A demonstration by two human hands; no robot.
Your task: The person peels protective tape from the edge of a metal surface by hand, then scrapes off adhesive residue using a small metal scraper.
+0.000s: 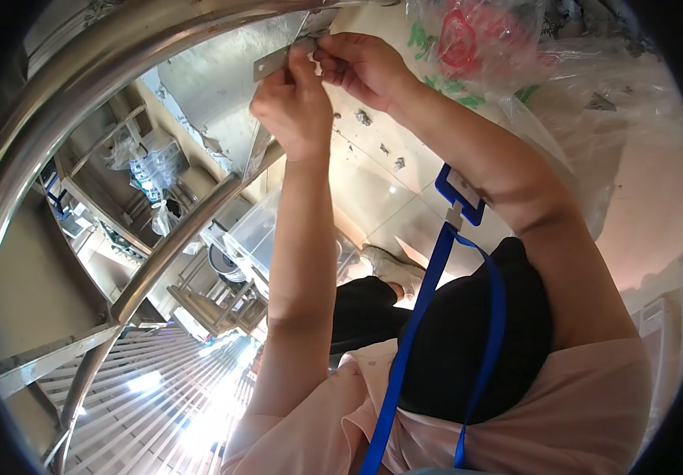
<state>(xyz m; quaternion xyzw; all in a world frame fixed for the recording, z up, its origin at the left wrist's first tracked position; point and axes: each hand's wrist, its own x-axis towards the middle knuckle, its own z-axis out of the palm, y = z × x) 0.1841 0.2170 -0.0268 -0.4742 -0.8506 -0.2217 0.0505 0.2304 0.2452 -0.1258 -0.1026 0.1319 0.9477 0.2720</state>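
Observation:
A flat grey metal strip (pixel 271 65) with a small hole is held near the top of the view, beside a metal surface (pixel 218 79). My left hand (pixel 294 111) is closed around it, thumb on top, with one end sticking out to the left. Just to the right, my right hand (pixel 363 66) has its fingers pinched together close to the strip's other end. What lies between those fingertips is too small and hidden to make out.
Curved metal tubing (pixel 179 224) crosses the left side. Clear plastic bags (pixel 484 47) lie at the upper right. Grey scraps (pixel 363 118) dot the tiled floor. A badge (pixel 460 194) hangs from a blue lanyard near my right forearm.

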